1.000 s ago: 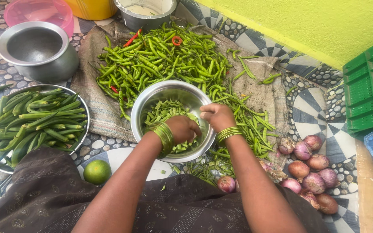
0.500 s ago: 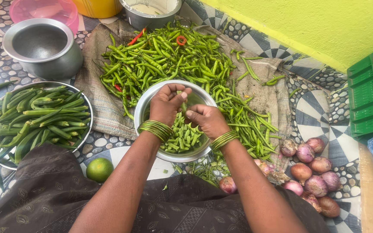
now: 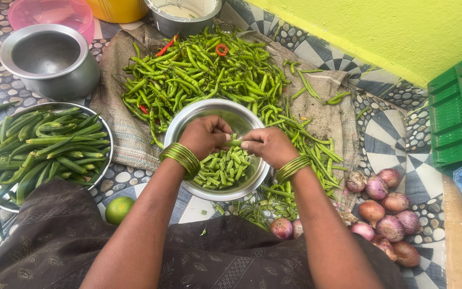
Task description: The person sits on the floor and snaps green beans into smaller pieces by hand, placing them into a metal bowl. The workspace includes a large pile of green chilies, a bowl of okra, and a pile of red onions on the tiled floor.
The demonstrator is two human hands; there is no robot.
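Observation:
My left hand (image 3: 205, 136) and my right hand (image 3: 266, 146) meet over a steel bowl (image 3: 188, 120), both pinching one short green bean pod (image 3: 235, 142) between their fingertips. Green bangles ring both wrists. The bowl holds a heap of cut green bean pieces (image 3: 223, 168). Beyond the bowl a big pile of green chillies (image 3: 199, 75), with a few red ones, lies on a brown sackcloth (image 3: 124, 134).
A steel plate of okra (image 3: 38, 147) sits at left, a lime (image 3: 118, 208) near my knee. A steel pot (image 3: 49, 59), a pink tub (image 3: 49, 13) and another pot (image 3: 183, 13) stand behind. Red onions (image 3: 383, 211) lie at right, near a green crate (image 3: 458, 112).
My hands rose from inside the bowl and came together above it, and now hold a bean pod between them.

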